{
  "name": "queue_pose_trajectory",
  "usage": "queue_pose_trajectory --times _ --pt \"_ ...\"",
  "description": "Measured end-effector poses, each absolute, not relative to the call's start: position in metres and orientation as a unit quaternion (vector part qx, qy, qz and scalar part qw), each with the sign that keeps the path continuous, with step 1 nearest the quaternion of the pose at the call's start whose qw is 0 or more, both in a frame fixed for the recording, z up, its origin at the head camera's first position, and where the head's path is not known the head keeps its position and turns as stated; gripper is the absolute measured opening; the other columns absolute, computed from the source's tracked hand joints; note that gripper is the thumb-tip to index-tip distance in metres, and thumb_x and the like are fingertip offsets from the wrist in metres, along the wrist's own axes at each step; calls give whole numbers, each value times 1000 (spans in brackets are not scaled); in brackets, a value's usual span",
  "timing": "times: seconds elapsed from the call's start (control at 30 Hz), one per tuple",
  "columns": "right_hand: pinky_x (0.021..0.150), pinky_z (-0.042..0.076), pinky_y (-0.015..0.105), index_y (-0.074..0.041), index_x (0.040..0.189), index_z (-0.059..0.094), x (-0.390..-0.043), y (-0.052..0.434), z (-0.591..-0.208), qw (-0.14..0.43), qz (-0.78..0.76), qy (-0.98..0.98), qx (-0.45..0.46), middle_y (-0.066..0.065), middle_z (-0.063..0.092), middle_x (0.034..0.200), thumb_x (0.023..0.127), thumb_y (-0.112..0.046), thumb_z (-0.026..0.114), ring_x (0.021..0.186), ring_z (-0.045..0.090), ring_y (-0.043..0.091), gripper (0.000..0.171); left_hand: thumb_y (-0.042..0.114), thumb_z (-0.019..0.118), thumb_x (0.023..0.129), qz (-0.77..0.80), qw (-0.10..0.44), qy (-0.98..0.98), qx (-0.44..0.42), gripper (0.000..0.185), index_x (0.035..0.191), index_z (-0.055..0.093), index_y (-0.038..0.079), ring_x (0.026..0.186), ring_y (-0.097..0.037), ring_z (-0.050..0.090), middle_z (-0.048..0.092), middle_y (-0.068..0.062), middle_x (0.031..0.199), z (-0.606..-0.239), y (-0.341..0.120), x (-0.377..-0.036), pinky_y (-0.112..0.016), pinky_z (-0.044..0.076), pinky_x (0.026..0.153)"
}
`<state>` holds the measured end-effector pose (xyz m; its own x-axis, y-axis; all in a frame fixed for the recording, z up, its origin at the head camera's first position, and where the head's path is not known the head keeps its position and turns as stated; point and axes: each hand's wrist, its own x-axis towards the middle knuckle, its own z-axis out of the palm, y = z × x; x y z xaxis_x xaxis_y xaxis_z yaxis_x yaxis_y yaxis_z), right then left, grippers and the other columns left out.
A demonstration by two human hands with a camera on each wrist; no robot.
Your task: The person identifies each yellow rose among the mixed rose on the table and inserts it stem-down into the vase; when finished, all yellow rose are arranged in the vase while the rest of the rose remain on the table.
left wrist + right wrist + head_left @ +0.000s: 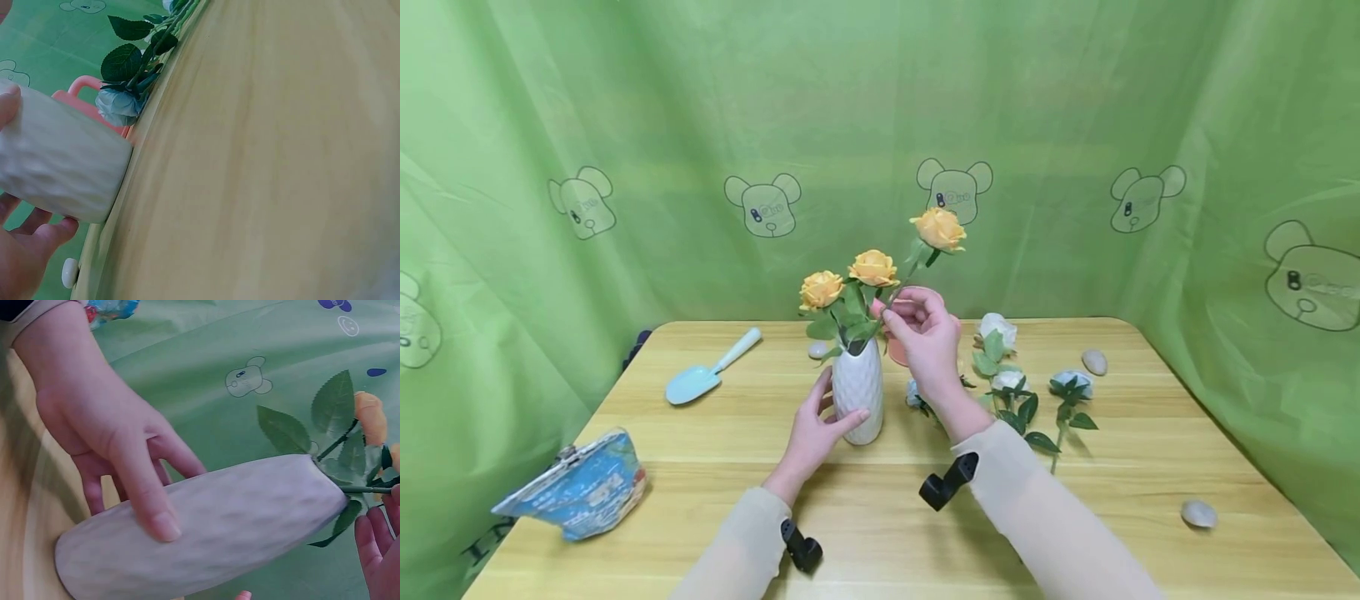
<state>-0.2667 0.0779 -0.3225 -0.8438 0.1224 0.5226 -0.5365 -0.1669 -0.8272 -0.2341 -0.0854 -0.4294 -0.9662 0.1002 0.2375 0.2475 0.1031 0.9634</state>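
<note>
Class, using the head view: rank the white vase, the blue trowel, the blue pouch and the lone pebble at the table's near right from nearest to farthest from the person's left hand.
1. White vase: held by the left hand.
2. Blue trowel: behind, to the left.
3. Blue pouch: front left edge.
4. Pebble: near right, farthest.

Light wooden table [715, 492], grain running left-right. On it: white ribbed vase [858, 390] near centre, mint trowel [709, 376] at left rear, blue patterned pouch [578, 487] at front-left edge, white roses [1009, 379] lying right of the vase. Pebbles: one at right rear [1094, 362], one front right [1198, 513], one behind the vase [817, 350].
</note>
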Motion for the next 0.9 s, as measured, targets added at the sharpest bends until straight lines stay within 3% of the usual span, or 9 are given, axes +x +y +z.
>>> queue_pose_trajectory --times 0.13,0.5,0.77,0.9 --pt "74 53 25 9 106 57 -265 78 -329 224 723 -633 164 19 61 95 81 5 67 83 60 16 27 21 77 77 -663 63 -737 -117 87 147 25 15 119 -32 45 37 -11 142 -442 -85 -242 -43 43 97" --pt "66 55 27 7 101 60 -261 95 -358 170 711 -672 119 16 62 90 82 1 69 74 60 13 22 33 78 75 -661 64 -741 -104 89 147 27 27 117 -25 46 42 -3 137 -458 -87 -252 -38 45 95" --pt "65 57 35 6 104 59 -256 123 -378 136 709 -686 96 10 64 89 83 -5 69 74 62 15 26 14 75 79 -667 53 -734 -116 86 148 24 10 118 -34 44 40 -17 137 -434 -85 -237 -44 42 97" --pt "65 57 35 7 106 59 -252 139 -384 115 705 -694 84 9 63 89 84 -5 68 74 62 15 27 12 74 80 -660 52 -741 -115 84 147 24 9 117 -34 45 41 -17 136 -427 -85 -233 -44 42 97"
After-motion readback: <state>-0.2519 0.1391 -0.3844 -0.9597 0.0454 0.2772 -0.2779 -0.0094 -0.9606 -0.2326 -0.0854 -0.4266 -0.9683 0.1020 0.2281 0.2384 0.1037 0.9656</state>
